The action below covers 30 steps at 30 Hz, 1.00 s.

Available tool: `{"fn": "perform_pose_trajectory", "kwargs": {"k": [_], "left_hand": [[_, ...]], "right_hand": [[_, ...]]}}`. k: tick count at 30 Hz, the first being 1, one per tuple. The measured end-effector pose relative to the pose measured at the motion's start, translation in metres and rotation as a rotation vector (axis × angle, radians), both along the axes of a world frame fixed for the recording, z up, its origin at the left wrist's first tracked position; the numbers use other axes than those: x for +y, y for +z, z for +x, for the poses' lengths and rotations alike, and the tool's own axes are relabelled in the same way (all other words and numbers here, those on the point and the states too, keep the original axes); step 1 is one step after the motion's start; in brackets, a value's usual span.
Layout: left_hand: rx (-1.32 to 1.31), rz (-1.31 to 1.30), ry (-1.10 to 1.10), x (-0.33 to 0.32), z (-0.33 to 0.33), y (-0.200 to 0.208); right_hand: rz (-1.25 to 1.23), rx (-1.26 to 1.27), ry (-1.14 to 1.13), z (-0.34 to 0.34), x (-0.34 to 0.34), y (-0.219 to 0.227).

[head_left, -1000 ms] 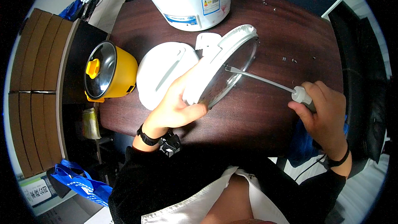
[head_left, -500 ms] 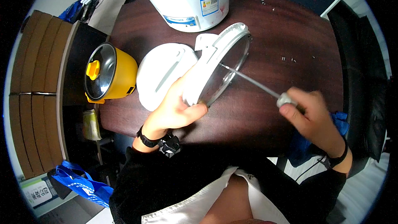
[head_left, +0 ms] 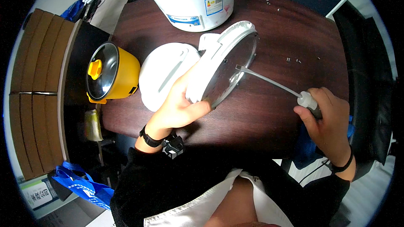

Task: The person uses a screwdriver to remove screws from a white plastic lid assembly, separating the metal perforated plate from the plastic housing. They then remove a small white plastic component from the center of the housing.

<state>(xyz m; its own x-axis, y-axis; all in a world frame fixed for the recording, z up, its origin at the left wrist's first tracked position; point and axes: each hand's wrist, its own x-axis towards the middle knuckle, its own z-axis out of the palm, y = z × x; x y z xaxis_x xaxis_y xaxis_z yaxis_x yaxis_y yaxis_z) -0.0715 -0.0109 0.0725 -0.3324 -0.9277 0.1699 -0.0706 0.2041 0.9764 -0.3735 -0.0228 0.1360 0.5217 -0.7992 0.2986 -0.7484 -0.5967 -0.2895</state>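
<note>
Right hand [head_left: 326, 117] clamped round screwdriver [head_left: 307, 99] handle, tip held near lid [head_left: 210, 69]. Lid gripped at edge by left hand [head_left: 180, 111], tilted above table [head_left: 269, 113], apparently so underside is offered to blade. Screws [head_left: 288, 59] set aside, presumably against loss.

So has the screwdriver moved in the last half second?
Yes, the screwdriver has shifted to the right, judged against the small screws on the table.

Before you, the dark brown bench [head_left: 261, 122] carried a white cooker [head_left: 195, 14] at its far side, a yellow pot [head_left: 127, 73] by its left edge, a rounded white cover [head_left: 156, 73] just beside that pot, and small screws [head_left: 288, 59] scattered toward its right.
</note>
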Motion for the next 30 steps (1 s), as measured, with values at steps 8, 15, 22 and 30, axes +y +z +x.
{"fn": "perform_pose_trajectory", "kwargs": {"k": [8, 15, 22, 30], "left_hand": [[0.018, 0.064, -0.045, 0.001, -0.001, 0.004], [0.022, 0.017, -0.055, 0.0, -0.002, 0.003], [-0.087, -0.114, -0.032, 0.002, 0.002, 0.0], [-0.093, -0.066, 0.044, 0.001, -0.003, 0.006]], "right_hand": [[-0.064, 0.076, -0.004, 0.003, -0.001, 0.003], [0.042, -0.011, 0.005, 0.006, 0.0, 0.004], [0.457, -0.151, 0.096, 0.012, -0.006, 0.0], [2.04, -0.869, 0.2, 0.006, -0.018, -0.015]]}}
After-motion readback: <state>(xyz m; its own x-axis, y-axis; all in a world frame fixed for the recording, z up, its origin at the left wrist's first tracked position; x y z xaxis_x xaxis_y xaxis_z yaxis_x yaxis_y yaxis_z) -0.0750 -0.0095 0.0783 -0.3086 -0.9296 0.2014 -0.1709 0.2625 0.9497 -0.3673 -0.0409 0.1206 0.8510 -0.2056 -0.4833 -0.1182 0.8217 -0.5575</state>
